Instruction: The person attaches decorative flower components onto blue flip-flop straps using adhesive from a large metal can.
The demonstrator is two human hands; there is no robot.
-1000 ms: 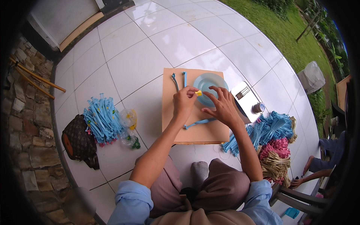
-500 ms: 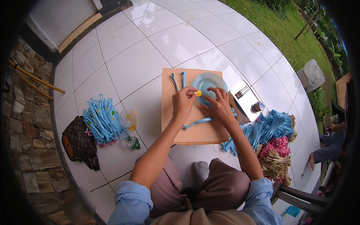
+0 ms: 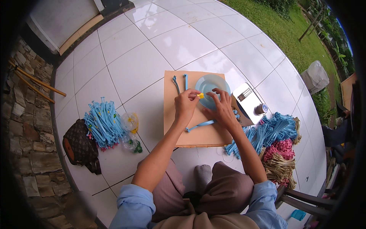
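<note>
Between the thumb and fingertips of my left hand [image 3: 184, 107] is pinched a small yellow piece [image 3: 201, 95], too small to make out in detail. My right hand [image 3: 222, 110] hovers at the near side of a clear bluish bowl [image 3: 202, 81], its fingers bent and apart, with nothing visible in them. Under both hands lies a tan cardboard sheet [image 3: 171, 131]. A blue fabric strip [image 3: 201, 125] rests on it below my hands, and two more blue strips, one of them a knotted strip [image 3: 175, 84], lie near its far left corner.
Right of the cardboard sits a white tray [image 3: 249, 102] with thin metal pieces and a thread spool [image 3: 261, 109]. Beyond are bundles of blue strips [image 3: 280, 128] and pink strips [image 3: 280, 150]. Leftward lie more blue strips [image 3: 103, 122], a plastic bag [image 3: 130, 124] and a brown bag [image 3: 80, 141].
My right hand's fingers have shifted slightly over the bowl; my left hand keeps its pinch on the yellow piece. At the right edge, another person's hand and foot have moved out of clear sight.
</note>
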